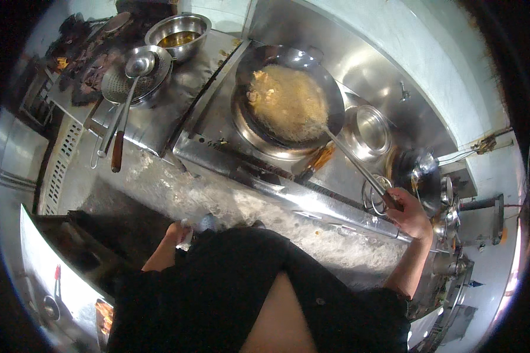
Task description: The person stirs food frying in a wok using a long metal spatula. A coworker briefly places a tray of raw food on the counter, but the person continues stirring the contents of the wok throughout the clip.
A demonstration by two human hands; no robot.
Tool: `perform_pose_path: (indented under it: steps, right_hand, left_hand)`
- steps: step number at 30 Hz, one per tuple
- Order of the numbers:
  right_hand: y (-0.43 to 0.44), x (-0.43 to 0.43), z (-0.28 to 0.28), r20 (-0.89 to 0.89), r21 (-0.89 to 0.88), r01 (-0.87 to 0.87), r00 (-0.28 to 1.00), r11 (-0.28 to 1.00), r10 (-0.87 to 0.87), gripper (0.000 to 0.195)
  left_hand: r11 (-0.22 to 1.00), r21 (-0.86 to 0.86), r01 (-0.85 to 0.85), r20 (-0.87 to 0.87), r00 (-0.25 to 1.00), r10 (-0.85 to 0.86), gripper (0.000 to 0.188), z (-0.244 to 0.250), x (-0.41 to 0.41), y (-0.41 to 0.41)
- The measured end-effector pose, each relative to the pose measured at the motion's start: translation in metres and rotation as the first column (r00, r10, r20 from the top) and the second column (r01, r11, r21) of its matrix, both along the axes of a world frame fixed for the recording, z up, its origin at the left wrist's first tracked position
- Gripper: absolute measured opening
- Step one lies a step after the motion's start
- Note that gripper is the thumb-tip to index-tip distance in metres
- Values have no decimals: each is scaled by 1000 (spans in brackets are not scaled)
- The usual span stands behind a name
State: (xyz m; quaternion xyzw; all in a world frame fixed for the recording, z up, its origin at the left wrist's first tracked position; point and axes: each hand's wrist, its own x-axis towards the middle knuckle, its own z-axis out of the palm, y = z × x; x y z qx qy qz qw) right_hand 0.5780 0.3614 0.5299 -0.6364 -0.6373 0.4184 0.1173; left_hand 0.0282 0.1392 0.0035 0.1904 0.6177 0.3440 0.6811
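Note:
My right hand [408, 214] grips the dark wooden handle of a long metal cooking utensil [355, 161]. Its shaft slopes into a wok [333, 90] on the stove, and its head is hidden under bubbling, foamy oil [291, 101]. Golden fried pieces [258, 90] show at the left side of the foam. Low beside my body hangs my left hand [179, 233], away from the stove. Something pale shows at its fingers, too blurred to tell whether it is held.
Left of the wok, a perforated strainer [112, 84] and a ladle [140, 65] rest over a bowl, handles jutting past the counter edge. Behind them is a steel bowl of oil [179, 39]. A brush [320, 161], a metal basin [371, 128] and a second wok [417, 176] lie right.

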Motion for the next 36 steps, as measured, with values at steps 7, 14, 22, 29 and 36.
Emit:
perform_pose_path:
  steps: [7,14,22,29,36]
  right_hand:
    - [38,-29,-139,306,203,-373,902,905,303,43]
    - [79,-129,-224,311,358,-133,950,924,16,29]
    - [145,-134,-245,-99,470,67,995,880,-23,41]
    - [73,-72,-124,-390,-26,142,910,990,-141,42]
    - [9,-26,-66,-170,-82,-5,985,997,-9,39]
  left_hand:
    - [967,-172,187,-488,837,-248,40,-70,-15,-38]
    - [999,19,49,-338,940,-39,36,-46,-21,-52]
    - [902,-274,333,-671,606,-427,36,19,8,-26]
    - [990,-105,91,-359,925,-124,37,-50,-3,-53]
    - [880,-403,253,-494,749,-441,40,92,34,3]
